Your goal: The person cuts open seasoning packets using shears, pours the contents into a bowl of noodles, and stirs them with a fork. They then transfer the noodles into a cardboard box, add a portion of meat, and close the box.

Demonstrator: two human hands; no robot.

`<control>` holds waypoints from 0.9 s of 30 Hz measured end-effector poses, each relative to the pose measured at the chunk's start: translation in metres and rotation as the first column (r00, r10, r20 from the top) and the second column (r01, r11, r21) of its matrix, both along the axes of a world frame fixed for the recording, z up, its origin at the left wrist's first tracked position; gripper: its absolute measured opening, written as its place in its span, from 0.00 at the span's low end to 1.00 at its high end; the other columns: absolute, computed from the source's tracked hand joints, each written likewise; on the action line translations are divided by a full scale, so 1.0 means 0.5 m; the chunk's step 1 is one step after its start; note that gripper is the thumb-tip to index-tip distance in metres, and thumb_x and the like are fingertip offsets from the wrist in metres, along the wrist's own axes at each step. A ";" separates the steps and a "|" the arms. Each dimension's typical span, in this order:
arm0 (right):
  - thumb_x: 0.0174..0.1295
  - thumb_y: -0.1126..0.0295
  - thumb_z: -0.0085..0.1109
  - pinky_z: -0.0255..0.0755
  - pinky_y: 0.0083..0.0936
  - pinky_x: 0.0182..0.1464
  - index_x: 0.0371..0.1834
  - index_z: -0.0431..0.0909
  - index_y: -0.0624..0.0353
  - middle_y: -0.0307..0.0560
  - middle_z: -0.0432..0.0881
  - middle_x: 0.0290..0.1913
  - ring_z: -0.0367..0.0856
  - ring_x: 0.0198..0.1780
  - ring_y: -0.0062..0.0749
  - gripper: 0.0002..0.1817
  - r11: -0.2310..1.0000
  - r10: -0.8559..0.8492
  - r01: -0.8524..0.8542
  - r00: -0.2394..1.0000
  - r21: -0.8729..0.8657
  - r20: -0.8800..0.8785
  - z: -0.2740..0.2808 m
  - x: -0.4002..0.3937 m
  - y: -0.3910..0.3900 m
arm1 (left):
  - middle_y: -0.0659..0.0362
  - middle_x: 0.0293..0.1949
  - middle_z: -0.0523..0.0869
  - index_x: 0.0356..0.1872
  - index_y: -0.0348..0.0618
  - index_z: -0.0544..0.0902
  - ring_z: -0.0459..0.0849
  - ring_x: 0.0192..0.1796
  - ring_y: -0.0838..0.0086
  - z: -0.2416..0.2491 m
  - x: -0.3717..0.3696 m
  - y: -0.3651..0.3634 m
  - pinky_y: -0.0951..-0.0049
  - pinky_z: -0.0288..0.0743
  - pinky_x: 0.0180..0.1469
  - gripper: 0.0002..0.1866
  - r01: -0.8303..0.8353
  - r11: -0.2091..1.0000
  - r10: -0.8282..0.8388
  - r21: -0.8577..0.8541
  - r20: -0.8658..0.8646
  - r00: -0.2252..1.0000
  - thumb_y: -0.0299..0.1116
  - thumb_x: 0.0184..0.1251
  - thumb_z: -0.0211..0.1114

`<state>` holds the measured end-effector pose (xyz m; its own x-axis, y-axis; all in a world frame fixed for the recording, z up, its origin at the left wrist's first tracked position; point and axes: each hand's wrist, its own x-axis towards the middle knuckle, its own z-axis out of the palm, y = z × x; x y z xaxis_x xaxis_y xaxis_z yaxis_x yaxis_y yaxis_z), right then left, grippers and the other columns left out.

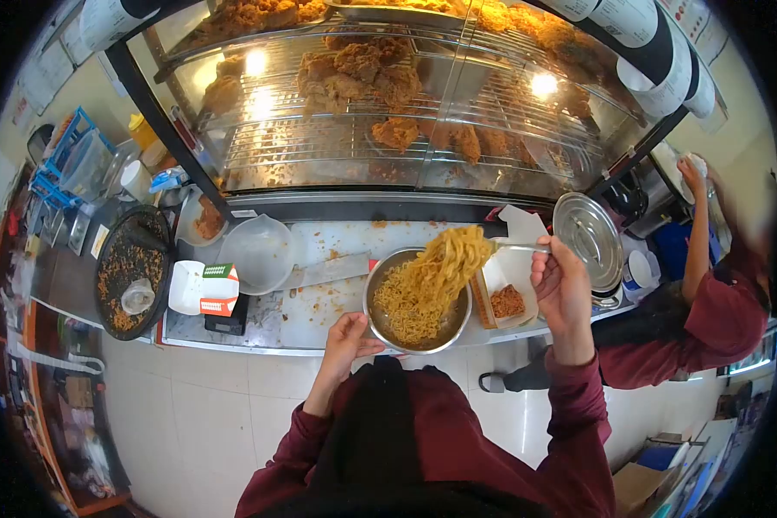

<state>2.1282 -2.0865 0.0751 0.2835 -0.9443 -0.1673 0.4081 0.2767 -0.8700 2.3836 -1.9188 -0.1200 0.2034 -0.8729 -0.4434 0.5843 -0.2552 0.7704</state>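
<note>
A steel bowl (369,304) of yellow noodles (406,311) is just in front of me at the counter's front edge. My left hand (347,344) grips its left rim, thumb uppermost. In my right hand (566,281) is the handle of a metal fork (516,247), whose head is buried in a lifted clump of noodles (451,263). The clump hangs over the bowl's right side, strands trailing down into it. Right beside the bowl, partly under my right hand, sits an open paper box (527,298) with a reddish-brown fried piece (507,300) inside.
Behind the counter (319,302) stands a glass cabinet of fried chicken (358,73). Leftward are a translucent bowl (255,253), an open carton (200,287) and a crumb-filled black tray (134,276). A steel lid (588,233) lies right. A co-worker (699,337) in maroon is at far right.
</note>
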 end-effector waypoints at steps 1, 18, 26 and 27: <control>0.71 0.64 0.46 0.76 0.14 0.30 0.43 0.75 0.63 0.41 0.80 0.28 0.78 0.27 0.18 0.13 1.000 -0.009 0.009 1.000 -0.011 0.010 0.014 -0.001 -0.001 | 0.54 0.47 0.74 0.50 0.36 0.69 0.86 0.35 0.63 -0.003 -0.004 -0.002 0.65 0.86 0.39 0.16 -0.006 1.000 0.006 0.003 0.002 1.000 0.38 0.73 0.53; 0.70 0.77 0.42 0.83 0.22 0.48 0.49 0.71 0.72 0.54 0.81 0.47 0.83 0.47 0.34 0.11 0.964 0.234 -0.147 0.868 -0.223 0.438 0.279 -0.069 -0.057 | 0.54 0.48 0.73 0.49 0.34 0.70 0.85 0.34 0.67 -0.029 -0.003 -0.015 0.68 0.86 0.38 0.16 0.005 1.000 -0.004 -0.016 0.120 0.993 0.37 0.72 0.55; 0.69 0.78 0.43 0.82 0.24 0.51 0.49 0.70 0.75 0.58 0.80 0.48 0.82 0.48 0.37 0.11 0.947 0.247 -0.112 0.854 -0.302 0.457 0.359 -0.126 -0.061 | 0.55 0.39 0.79 0.45 0.37 0.72 0.84 0.33 0.70 -0.010 -0.012 -0.018 0.68 0.85 0.35 0.14 -0.008 1.000 0.008 0.002 0.200 0.980 0.40 0.73 0.54; 0.69 0.78 0.43 0.82 0.24 0.51 0.49 0.70 0.75 0.58 0.80 0.48 0.82 0.48 0.37 0.11 0.948 0.235 -0.096 0.855 -0.303 0.463 0.359 -0.138 -0.065 | 0.55 0.38 0.80 0.45 0.38 0.72 0.84 0.33 0.70 -0.012 -0.012 -0.018 0.69 0.85 0.35 0.14 -0.012 1.000 0.012 0.001 0.191 0.982 0.40 0.73 0.54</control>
